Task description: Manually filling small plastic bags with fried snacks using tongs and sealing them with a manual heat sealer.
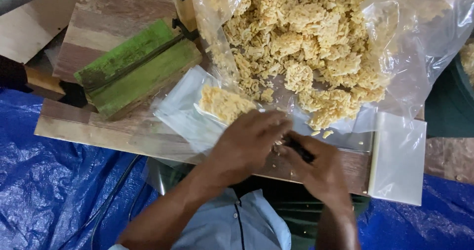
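The scene is being lit evenly by soft, diffuse light from above, and only faint shadows are being cast under the hands. Whitish glare is being thrown off the large clear plastic bag (419, 38) at upper right, and duller sheen off the blue tarpaulin (54, 181). The left hand (247, 144) is being slightly smeared by motion blur. Corners are being rendered softer.

Head camera, steeply downward, close.

Makeshift snack-packing spot: low wooden board (123, 136) on blue tarpaulin (49, 181).
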